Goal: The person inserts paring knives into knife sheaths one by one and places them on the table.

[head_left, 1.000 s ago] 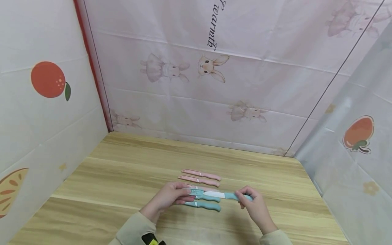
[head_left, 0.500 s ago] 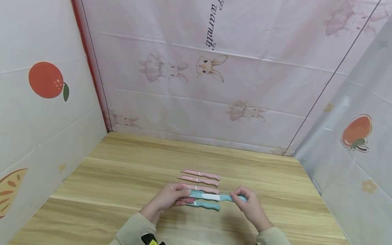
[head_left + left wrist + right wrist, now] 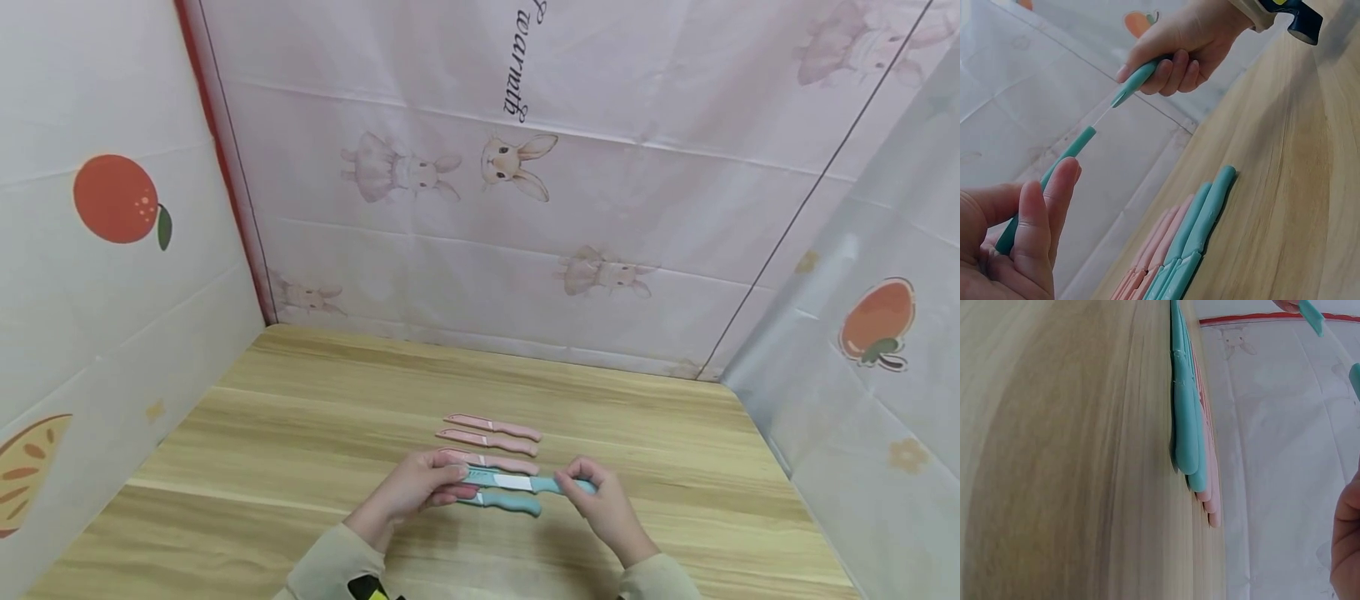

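Note:
In the head view my left hand point(image 3: 408, 487) pinches a teal knife sheath point(image 3: 480, 477) between thumb and fingers. My right hand point(image 3: 603, 504) grips the teal handle point(image 3: 546, 485) of a paring knife, whose white blade point(image 3: 513, 482) points left, partly inside the sheath. The left wrist view shows sheath point(image 3: 1079, 142) and handle point(image 3: 1136, 81) in line, a short stretch of blade between them. Both are held above the table. Below lie sheathed knives in a row: teal ones point(image 3: 1186, 425) nearest, and pink ones point(image 3: 495, 442) behind.
A wood-grain table point(image 3: 315, 433) carries the row of knives, handles to the right. Printed cloth walls point(image 3: 420, 275) stand at the back and both sides. One teal knife in the row is largely covered by the held knife in the head view.
My right hand has moved left, bringing the knife towards the sheath. Less of the white blade shows now. The left hand stays nearly still, and the knives on the table have not moved.

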Tool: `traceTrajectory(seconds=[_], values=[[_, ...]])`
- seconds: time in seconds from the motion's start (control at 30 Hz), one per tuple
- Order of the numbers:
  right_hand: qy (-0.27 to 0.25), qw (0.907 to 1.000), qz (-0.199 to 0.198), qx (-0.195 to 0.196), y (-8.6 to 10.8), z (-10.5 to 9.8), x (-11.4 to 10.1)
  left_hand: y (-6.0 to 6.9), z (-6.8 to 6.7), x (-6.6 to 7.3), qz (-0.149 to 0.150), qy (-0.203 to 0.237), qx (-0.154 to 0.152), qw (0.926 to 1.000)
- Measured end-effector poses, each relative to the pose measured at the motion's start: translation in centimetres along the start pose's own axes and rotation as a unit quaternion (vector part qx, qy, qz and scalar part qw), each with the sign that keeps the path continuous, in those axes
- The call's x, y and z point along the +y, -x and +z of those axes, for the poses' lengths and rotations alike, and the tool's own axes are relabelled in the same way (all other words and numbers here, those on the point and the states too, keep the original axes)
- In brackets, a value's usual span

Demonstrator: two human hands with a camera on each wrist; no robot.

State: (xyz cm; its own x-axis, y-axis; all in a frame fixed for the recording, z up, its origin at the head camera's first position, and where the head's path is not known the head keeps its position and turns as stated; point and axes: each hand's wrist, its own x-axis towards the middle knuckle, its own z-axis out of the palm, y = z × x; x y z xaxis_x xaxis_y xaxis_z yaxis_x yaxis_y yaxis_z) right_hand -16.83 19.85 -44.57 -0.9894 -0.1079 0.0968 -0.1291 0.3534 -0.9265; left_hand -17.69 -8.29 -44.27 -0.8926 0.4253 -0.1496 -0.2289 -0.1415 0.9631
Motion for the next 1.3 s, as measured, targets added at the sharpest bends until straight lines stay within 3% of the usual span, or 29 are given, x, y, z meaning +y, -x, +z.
traceTrajectory(seconds=[0.7,1.07,1.3], values=[[-0.019,0.9996,0.010,-0.019,-0.3,1.0,0.0,-0.2,0.2,-0.3,-0.003,0.017,-0.003,0.9999],[-0.011,0.9998,0.011,-0.011,0.7,1.5,-3.3,-0.2,0.5,-0.4,-0.005,0.019,0.006,0.9998],[-0.015,0.9996,0.020,-0.012,0.4,1.7,-2.2,-0.3,0.9,-0.5,-0.006,0.014,0.009,0.9998]])
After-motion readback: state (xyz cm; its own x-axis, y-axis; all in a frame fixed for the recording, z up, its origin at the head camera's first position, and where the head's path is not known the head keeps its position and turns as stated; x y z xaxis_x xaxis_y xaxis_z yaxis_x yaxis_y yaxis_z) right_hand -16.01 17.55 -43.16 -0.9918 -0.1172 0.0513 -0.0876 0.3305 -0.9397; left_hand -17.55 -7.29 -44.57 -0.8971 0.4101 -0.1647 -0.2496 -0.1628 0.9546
